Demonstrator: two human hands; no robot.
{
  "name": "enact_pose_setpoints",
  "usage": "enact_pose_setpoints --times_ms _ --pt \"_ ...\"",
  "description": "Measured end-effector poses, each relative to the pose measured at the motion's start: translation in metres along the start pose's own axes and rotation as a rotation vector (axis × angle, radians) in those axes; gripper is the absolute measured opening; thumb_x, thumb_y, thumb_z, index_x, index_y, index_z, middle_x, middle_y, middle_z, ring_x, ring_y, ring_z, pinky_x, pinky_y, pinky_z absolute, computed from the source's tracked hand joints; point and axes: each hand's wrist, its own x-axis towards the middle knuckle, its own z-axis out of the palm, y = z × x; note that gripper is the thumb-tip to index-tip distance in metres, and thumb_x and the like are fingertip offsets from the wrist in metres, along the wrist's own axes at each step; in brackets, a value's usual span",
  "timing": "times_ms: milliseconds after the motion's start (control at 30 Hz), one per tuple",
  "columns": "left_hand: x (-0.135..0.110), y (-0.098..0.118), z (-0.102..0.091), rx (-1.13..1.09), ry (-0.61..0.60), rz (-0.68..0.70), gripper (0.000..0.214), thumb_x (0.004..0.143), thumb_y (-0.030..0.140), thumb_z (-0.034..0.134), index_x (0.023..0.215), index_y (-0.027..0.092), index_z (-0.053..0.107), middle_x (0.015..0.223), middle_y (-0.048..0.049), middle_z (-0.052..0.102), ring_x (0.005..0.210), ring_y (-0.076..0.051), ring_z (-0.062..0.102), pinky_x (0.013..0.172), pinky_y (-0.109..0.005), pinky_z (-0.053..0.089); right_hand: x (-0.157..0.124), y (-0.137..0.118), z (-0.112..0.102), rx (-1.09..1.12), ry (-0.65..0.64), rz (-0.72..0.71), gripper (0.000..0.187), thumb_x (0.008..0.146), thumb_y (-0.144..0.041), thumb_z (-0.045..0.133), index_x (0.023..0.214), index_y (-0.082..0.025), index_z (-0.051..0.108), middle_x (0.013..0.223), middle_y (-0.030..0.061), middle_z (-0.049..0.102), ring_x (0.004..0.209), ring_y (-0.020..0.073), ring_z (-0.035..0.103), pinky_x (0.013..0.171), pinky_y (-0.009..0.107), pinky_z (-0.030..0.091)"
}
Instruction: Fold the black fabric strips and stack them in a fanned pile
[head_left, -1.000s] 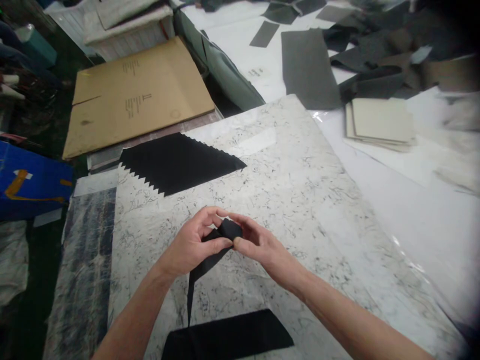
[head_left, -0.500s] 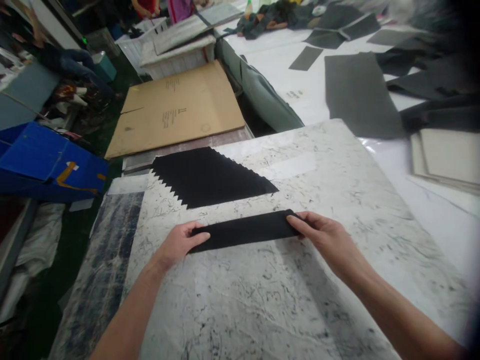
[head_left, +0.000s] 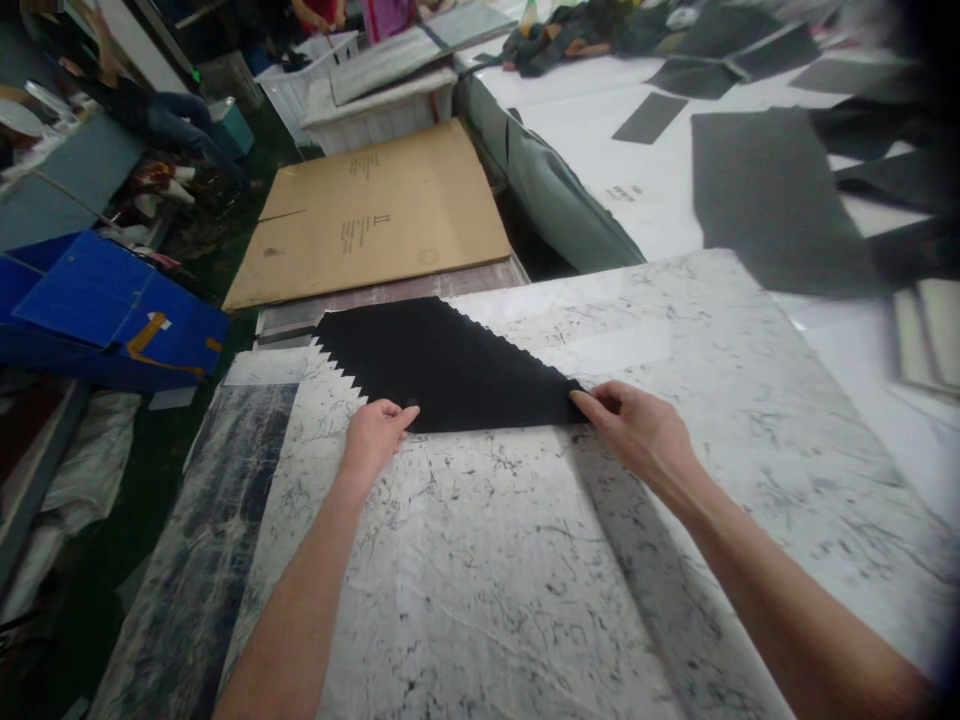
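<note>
A black fabric strip [head_left: 499, 410] is stretched between my two hands. My left hand [head_left: 375, 432] pinches its left end between thumb and fingers. At the right end, my right hand [head_left: 634, 425] pinches it the same way. The strip lies along the near edge of a row of overlapping black fabric pieces [head_left: 405, 345], whose stepped edges show on both sides. Black on black, the border between strip and row is hard to make out. Beneath them is a white board [head_left: 480, 560] covered in dark marks.
Beyond the board lies a flat cardboard sheet [head_left: 375, 220]. On the left stands a blue box [head_left: 97, 310]. A white table [head_left: 585, 100] at the right carries dark grey fabric pieces [head_left: 772, 190] and a pale stack [head_left: 926, 335]. A seated person [head_left: 169, 120] is at the far left.
Both hands have moved the strip away from me, from the bare board to the near edge of the black row. The view has shifted slightly.
</note>
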Motion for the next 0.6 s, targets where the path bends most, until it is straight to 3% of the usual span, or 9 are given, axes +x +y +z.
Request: enact_pose_setpoints --times_ms 200,600 --pt "0.0017 0.0020 0.0021 0.096 0.009 -0.033 0.037 0.074 0.057 0.070 0.069 0.020 0.065 0.054 0.0008 0.064 0.041 -0.011 0.050 0.047 -0.024 0.036 0.0071 -0.0018 0.0054 -0.126 -0.028 0.042 0.042 0.087 -0.061 0.049 0.088 -0.026 0.072 0.078 0.0056 0.069 0.072 0.0243 0.059 0.057 0.032 0.031" --pt "0.0040 -0.0005 0.0058 0.170 -0.008 -0.037 0.043 0.072 0.064 0.068 0.072 0.021 0.064 0.056 -0.0002 0.066 0.043 -0.015 0.054 0.051 -0.028 0.039 0.0050 -0.0087 0.0030 -0.077 0.004 0.035 0.033 0.090 -0.051 0.050 0.080 -0.023 0.066 0.080 0.0054 0.070 0.073 0.0204 0.058 0.058 0.030 0.026"
